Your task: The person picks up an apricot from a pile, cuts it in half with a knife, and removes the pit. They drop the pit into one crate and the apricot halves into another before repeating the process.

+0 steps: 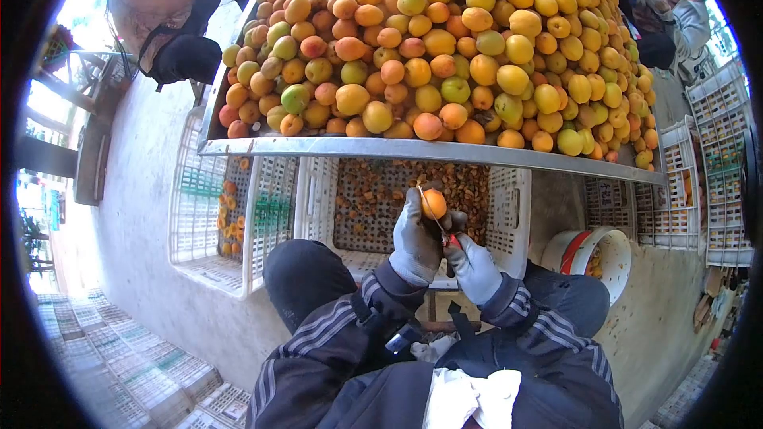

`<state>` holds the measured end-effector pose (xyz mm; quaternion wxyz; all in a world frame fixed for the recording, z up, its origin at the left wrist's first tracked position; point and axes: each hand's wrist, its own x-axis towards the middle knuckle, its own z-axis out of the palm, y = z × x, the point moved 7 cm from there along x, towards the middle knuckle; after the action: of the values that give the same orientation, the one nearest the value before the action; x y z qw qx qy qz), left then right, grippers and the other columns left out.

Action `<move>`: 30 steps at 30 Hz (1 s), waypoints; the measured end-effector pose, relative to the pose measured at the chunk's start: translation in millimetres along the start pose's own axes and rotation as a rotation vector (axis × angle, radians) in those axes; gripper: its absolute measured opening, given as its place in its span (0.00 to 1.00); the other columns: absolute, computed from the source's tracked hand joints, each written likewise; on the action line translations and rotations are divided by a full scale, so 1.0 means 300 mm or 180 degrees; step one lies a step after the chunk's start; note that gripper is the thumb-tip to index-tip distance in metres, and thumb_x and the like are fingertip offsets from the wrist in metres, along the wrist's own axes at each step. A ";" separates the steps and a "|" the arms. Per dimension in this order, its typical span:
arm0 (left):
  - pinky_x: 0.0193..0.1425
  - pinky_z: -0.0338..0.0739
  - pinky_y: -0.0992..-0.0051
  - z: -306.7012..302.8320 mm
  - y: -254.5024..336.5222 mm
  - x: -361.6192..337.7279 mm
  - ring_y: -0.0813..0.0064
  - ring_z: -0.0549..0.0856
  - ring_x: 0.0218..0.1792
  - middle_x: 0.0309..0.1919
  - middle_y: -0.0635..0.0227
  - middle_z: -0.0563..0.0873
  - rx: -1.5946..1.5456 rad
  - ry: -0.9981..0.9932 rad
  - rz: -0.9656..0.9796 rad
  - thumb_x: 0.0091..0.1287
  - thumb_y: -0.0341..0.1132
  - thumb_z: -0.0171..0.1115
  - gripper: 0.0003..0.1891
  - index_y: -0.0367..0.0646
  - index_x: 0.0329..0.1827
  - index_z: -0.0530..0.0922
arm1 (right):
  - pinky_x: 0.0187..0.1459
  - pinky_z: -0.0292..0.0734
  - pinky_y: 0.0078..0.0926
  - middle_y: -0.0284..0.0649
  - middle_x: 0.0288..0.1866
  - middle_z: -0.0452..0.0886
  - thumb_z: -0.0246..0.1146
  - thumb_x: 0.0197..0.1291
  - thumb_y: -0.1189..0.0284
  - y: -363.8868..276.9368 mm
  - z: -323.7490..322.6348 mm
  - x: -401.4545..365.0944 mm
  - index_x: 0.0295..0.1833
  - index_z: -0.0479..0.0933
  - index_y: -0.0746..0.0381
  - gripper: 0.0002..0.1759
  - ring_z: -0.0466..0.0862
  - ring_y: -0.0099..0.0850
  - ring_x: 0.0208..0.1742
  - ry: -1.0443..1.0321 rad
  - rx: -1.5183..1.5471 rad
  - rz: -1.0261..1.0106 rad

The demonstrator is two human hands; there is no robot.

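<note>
In a grey work glove, my left hand (416,240) is closed around an orange apricot (433,204). My right hand (474,272), gloved too, grips a small knife (451,240) by its red handle. The thin blade slants up and left across the fruit, right at its skin. Both hands are close together over a white plastic crate (510,214) between my knees, with apricot pieces and dark bits spread on its bottom.
A metal-rimmed table (429,150) heaped with apricots (477,56) stands just ahead. Another crate (199,226) is at left, a white bucket (612,266) at right. More crates (719,167) stand farther right. People (163,8) sit at both far sides.
</note>
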<state>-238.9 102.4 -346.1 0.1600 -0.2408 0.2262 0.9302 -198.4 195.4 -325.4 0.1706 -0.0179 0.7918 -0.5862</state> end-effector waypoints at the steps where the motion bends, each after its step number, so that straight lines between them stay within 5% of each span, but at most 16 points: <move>1: 0.37 0.75 0.69 -0.001 0.007 0.000 0.65 0.80 0.28 0.24 0.64 0.78 0.0003 -0.0002 0.0007 0.66 0.58 0.43 0.25 0.45 0.50 0.69 | 0.36 0.70 0.26 0.44 0.30 0.77 0.50 0.65 0.56 -0.002 0.001 0.001 0.47 0.71 0.65 0.21 0.75 0.29 0.30 -0.0012 -0.0091 0.0006; 5: 0.44 0.73 0.68 0.020 0.003 -0.002 0.67 0.78 0.37 0.35 0.64 0.77 -0.0097 -0.0324 -0.0121 0.67 0.53 0.47 0.22 0.46 0.53 0.67 | 0.32 0.69 0.24 0.39 0.27 0.75 0.50 0.65 0.55 0.014 -0.005 0.006 0.47 0.71 0.63 0.21 0.72 0.26 0.26 0.0039 0.0345 -0.0013; 7: 0.49 0.72 0.65 0.018 0.021 -0.001 0.67 0.77 0.44 0.43 0.62 0.77 0.0077 -0.0282 0.0150 0.67 0.48 0.50 0.20 0.44 0.54 0.67 | 0.28 0.66 0.20 0.31 0.24 0.72 0.50 0.65 0.53 0.042 0.022 -0.004 0.47 0.71 0.62 0.22 0.69 0.21 0.24 -0.0288 0.1405 0.0984; 10: 0.48 0.73 0.65 0.046 0.061 -0.001 0.68 0.78 0.42 0.43 0.64 0.77 0.0883 -0.0459 0.0843 0.67 0.47 0.51 0.21 0.44 0.56 0.66 | 0.28 0.64 0.15 0.26 0.25 0.69 0.50 0.65 0.52 0.024 0.020 -0.022 0.47 0.72 0.62 0.23 0.66 0.16 0.25 -0.0627 0.1562 0.1378; 13: 0.47 0.73 0.63 0.040 0.039 -0.003 0.66 0.79 0.40 0.39 0.63 0.78 0.0792 -0.0504 0.0590 0.66 0.47 0.51 0.21 0.43 0.56 0.67 | 0.34 0.66 0.14 0.28 0.30 0.72 0.50 0.65 0.54 0.019 0.014 -0.025 0.47 0.71 0.63 0.22 0.69 0.15 0.32 -0.0646 0.1490 0.1567; 20: 0.43 0.76 0.66 0.001 -0.025 0.014 0.66 0.81 0.35 0.34 0.61 0.78 -0.0224 -0.0444 -0.0400 0.65 0.53 0.50 0.24 0.41 0.51 0.69 | 0.44 0.68 0.16 0.34 0.37 0.75 0.50 0.66 0.58 0.038 0.017 -0.006 0.47 0.71 0.64 0.19 0.71 0.16 0.41 -0.0282 0.1035 0.0602; 23: 0.43 0.75 0.69 0.021 0.005 0.003 0.69 0.79 0.37 0.37 0.63 0.77 -0.0063 -0.0420 -0.0277 0.66 0.54 0.49 0.23 0.42 0.48 0.70 | 0.36 0.69 0.15 0.32 0.32 0.74 0.50 0.65 0.54 0.033 0.003 -0.008 0.44 0.72 0.64 0.22 0.71 0.15 0.35 -0.0145 0.1250 0.0624; 26: 0.52 0.70 0.67 0.008 -0.008 0.020 0.65 0.78 0.44 0.39 0.62 0.79 -0.0051 -0.0659 -0.0269 0.66 0.48 0.51 0.22 0.39 0.52 0.71 | 0.28 0.66 0.14 0.29 0.27 0.73 0.49 0.64 0.50 0.006 0.010 -0.022 0.41 0.72 0.64 0.25 0.70 0.14 0.27 -0.0668 0.1423 0.1328; 28: 0.54 0.67 0.72 0.012 0.033 0.023 0.69 0.75 0.47 0.37 0.65 0.77 0.1475 -0.0451 0.0777 0.66 0.48 0.51 0.25 0.39 0.58 0.66 | 0.14 0.57 0.16 0.34 0.17 0.73 0.44 0.58 0.38 -0.016 0.005 -0.012 0.35 0.73 0.60 0.34 0.65 0.18 0.12 -0.0304 0.1299 0.1035; 30: 0.50 0.70 0.73 0.057 0.068 -0.007 0.71 0.77 0.42 0.35 0.68 0.76 0.1990 -0.0493 0.1171 0.66 0.49 0.52 0.28 0.41 0.62 0.61 | 0.14 0.57 0.15 0.34 0.17 0.73 0.44 0.58 0.38 -0.003 0.016 -0.020 0.36 0.72 0.61 0.34 0.65 0.18 0.12 -0.0334 0.1272 0.1027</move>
<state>-251.9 93.4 -324.7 0.0726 -0.0646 0.5262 0.8448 -191.5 192.2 -324.3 0.3029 0.1123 0.6430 -0.6944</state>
